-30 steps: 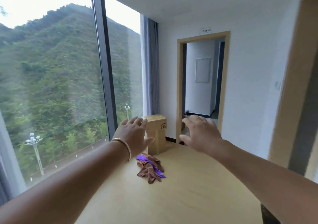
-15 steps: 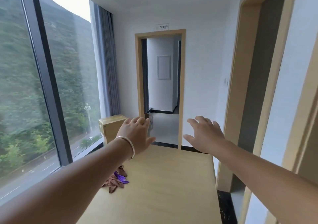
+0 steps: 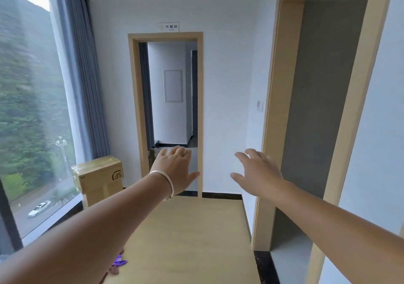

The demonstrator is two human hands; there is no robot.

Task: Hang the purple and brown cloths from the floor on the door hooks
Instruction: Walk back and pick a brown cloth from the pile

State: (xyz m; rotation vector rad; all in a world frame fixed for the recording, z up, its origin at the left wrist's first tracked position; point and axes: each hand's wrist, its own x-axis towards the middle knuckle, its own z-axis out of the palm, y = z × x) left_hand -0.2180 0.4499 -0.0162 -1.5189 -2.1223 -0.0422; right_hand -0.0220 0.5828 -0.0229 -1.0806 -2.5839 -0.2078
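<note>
The purple cloth (image 3: pixel 119 262) and the brown cloth (image 3: pixel 113 270) lie bunched together on the wooden floor at the lower left, mostly hidden under my left forearm. My left hand (image 3: pixel 175 170), with a bracelet on the wrist, is stretched forward at chest height, fingers straight, holding nothing. My right hand (image 3: pixel 258 172) reaches forward beside it with spread, relaxed fingers and is empty too. Both hands are well above and beyond the cloths. No door hooks show in this view.
A cardboard box (image 3: pixel 98 176) stands by the window and curtain (image 3: pixel 85 82) at the left. An open doorway (image 3: pixel 172 113) lies straight ahead and a second door frame (image 3: pixel 282 109) opens on the right. Wooden floor (image 3: pixel 192 240) runs between them.
The view has swung right and upward, so the cloths slid to the lower left and under my forearm. The right doorway has come into view. Both hands stayed stretched out and empty.
</note>
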